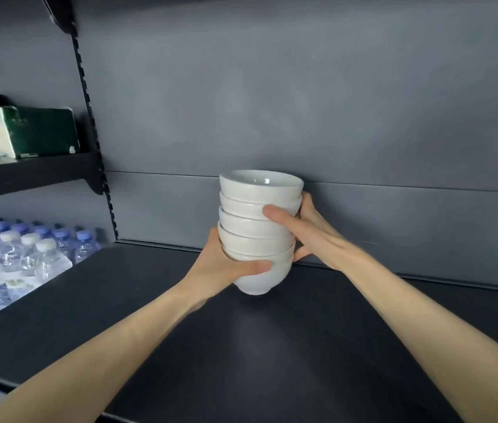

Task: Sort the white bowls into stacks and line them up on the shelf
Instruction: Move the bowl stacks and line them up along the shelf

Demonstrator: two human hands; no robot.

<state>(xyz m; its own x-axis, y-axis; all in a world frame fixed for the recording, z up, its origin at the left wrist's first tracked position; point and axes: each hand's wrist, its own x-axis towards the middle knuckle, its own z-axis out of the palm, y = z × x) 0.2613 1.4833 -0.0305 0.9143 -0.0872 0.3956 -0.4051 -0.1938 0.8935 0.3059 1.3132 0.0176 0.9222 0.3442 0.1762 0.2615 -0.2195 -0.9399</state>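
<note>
both hands round one stack of bowls

the left thumb lies across the lowest bowls, the left hand cupping that side; the right hand grips higher, one finger across the front, the rest curled behind; the stack of white bowls is upright at centre frame over the dark shelf, near the grey back panel; whether its foot touches is unclear; water bottles at left; green box upper left
</note>
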